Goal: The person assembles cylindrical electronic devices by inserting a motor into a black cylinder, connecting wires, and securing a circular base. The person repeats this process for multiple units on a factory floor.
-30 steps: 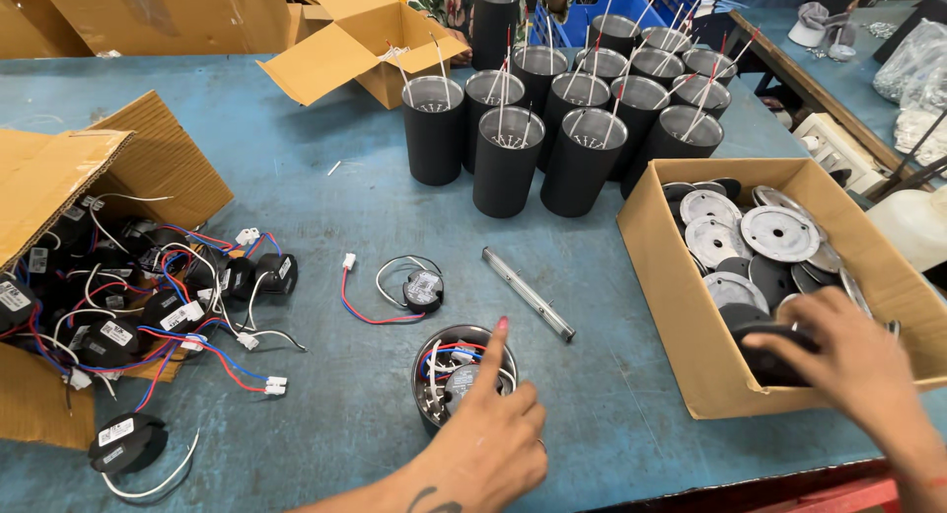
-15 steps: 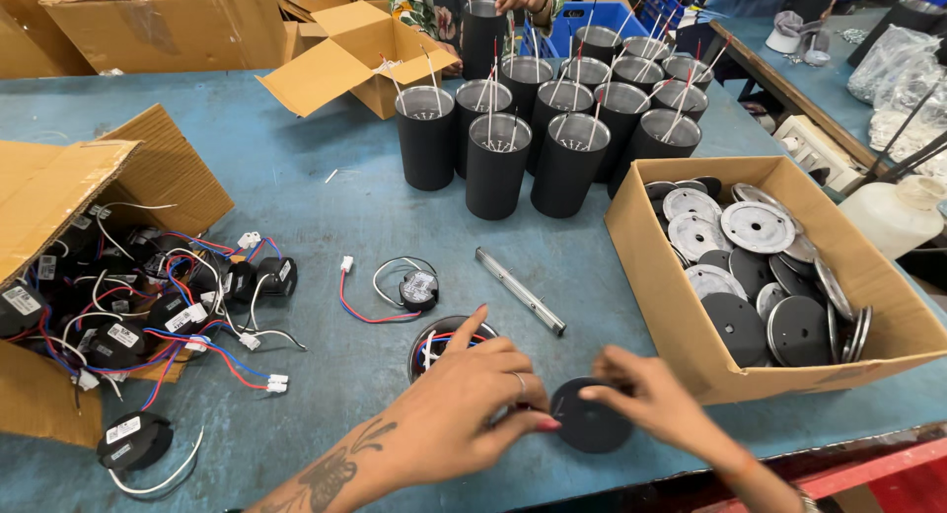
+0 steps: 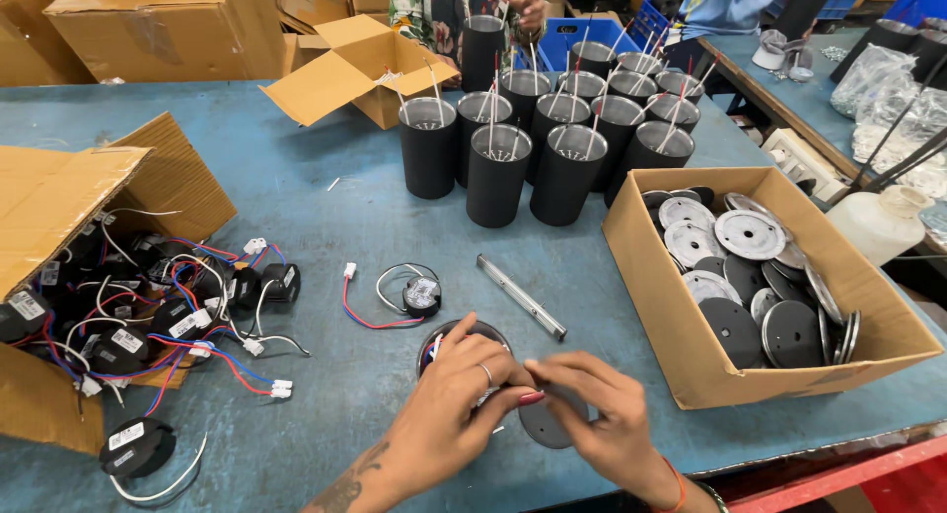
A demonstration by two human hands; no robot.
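**Two hands meet over the open round housing**

The landmark is the dark round open-topped housing [image 3: 456, 347] on the blue table [image 3: 326, 217]. Far to its left lies a tipped cardboard box of black wired modules [image 3: 69, 266]. The left hand [image 3: 454, 414] rests on the housing's near rim, fingers curled down against it — whether they pinch a wire inside is hard to tell. Just right of the housing, the right hand [image 3: 602, 414] clamps a flat dark round cover disc [image 3: 545, 424] between thumb and fingers. The disc lies flat, beside the housing and nearly touching — the right hand is nearer it. Further right stands a cardboard box of grey and black discs [image 3: 760, 276].
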